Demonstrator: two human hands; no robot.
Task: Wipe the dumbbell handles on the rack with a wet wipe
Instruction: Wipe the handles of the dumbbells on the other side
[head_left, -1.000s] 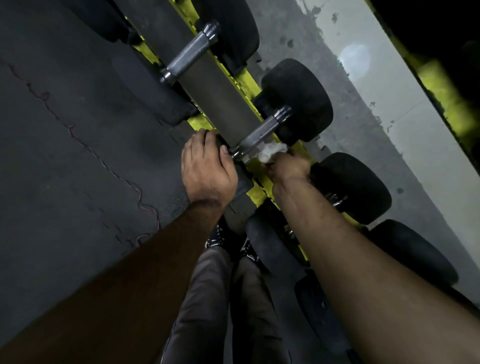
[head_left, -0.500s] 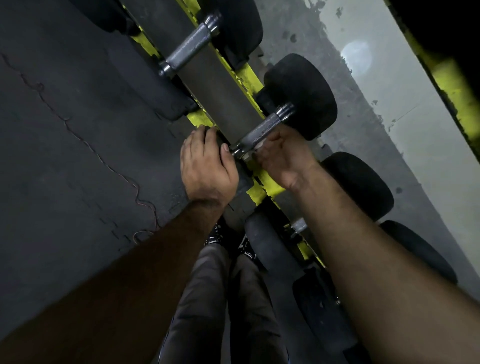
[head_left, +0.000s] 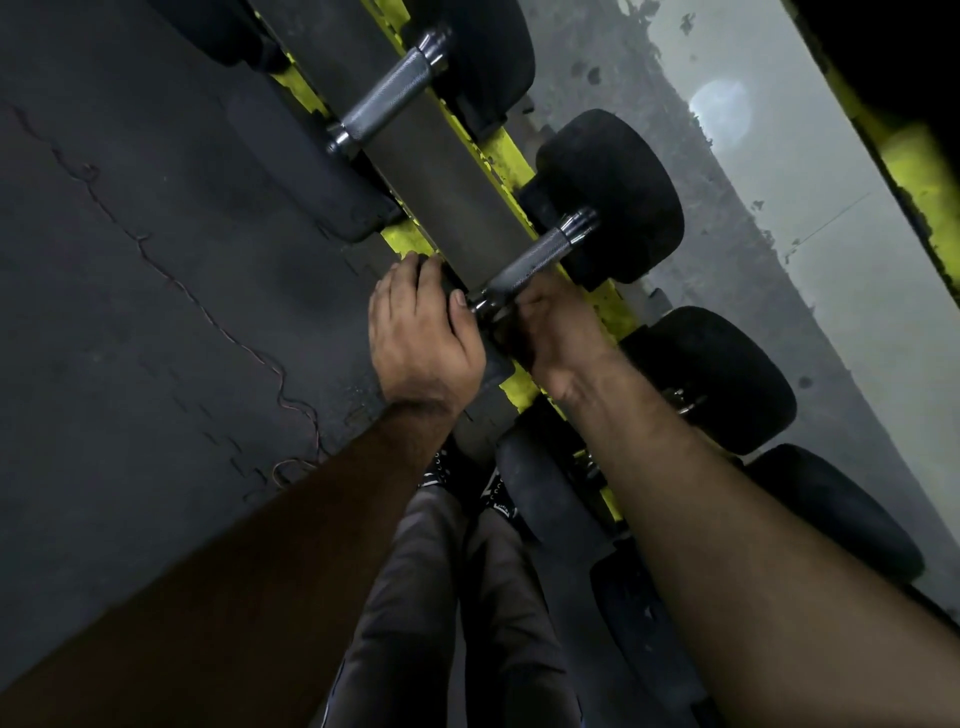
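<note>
Compared with a second ago, right hand (head_left: 545, 332) has slid down the knurled dumbbell handle (head_left: 530, 265) to its near end, fingers curled around it and hiding the wet wipe. Left hand (head_left: 421, 332) rests on the near dumbbell head, fingers together and bent over its edge, on the yellow rack (head_left: 498, 150).

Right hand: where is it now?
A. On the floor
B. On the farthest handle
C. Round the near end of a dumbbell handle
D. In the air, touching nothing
C: the right hand curls round the near end of the handle.
</note>
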